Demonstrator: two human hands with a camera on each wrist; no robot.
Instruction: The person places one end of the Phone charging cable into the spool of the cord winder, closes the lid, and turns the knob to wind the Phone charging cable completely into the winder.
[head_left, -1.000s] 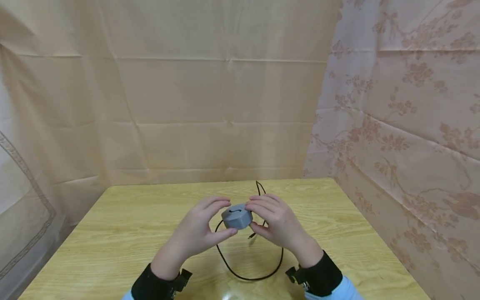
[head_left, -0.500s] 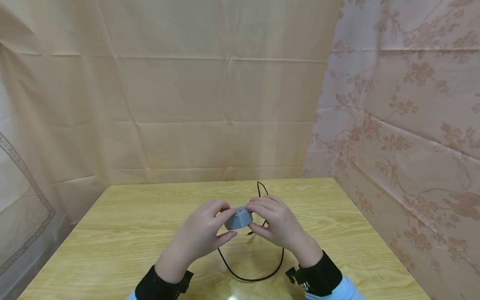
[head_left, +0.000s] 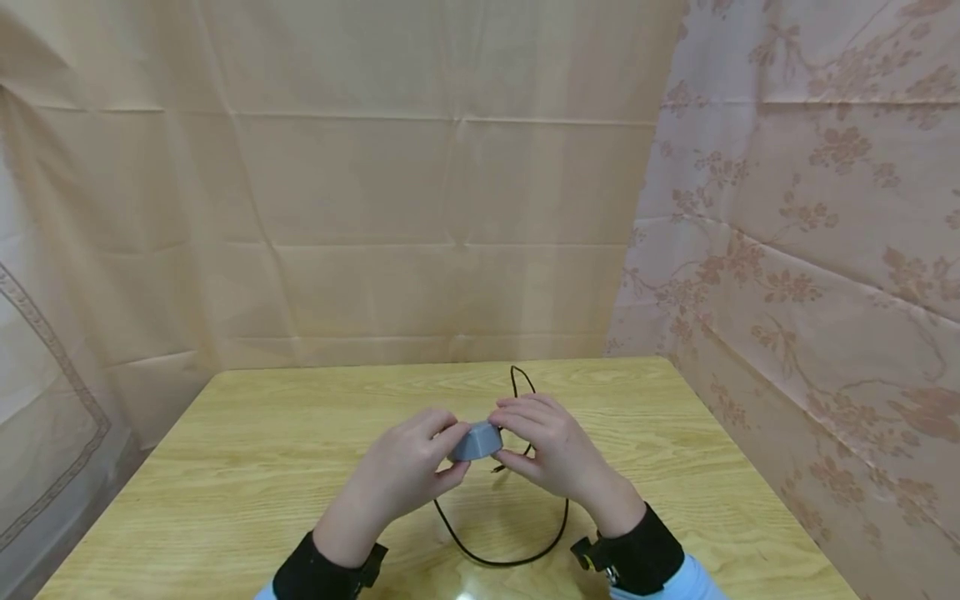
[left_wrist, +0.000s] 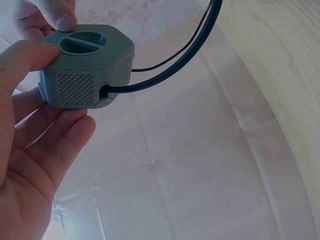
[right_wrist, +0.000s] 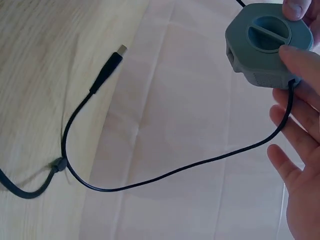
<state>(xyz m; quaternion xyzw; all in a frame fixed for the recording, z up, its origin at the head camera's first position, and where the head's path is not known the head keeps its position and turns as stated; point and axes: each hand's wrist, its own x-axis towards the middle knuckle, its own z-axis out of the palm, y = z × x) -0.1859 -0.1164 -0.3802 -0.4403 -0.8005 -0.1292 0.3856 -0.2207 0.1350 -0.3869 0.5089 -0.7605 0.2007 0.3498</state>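
Both hands hold a grey hexagonal cable winder [head_left: 478, 442] above the table. My left hand [head_left: 405, 467] grips its left side, thumb on the face near the round recess and fingers beneath, as the left wrist view shows. My right hand [head_left: 551, 442] pinches the right side between thumb and fingers. In the left wrist view the winder [left_wrist: 90, 60] has textured side panels and a bar across its recess. A black cable [right_wrist: 200, 164] leaves it from two sides. One end carries a plug [right_wrist: 106, 70], seen in the right wrist view.
A loop of the cable [head_left: 506, 565] hangs toward the near side of the wood-grain table [head_left: 247, 467]. A beige curtain [head_left: 337, 208] stands behind the table, and a floral curtain [head_left: 795, 250] runs along the right.
My left hand has shifted slightly right and closed its fingers onto the winder. The winder has tilted, so the dark line on its top no longer shows. My right hand stays nearly still.
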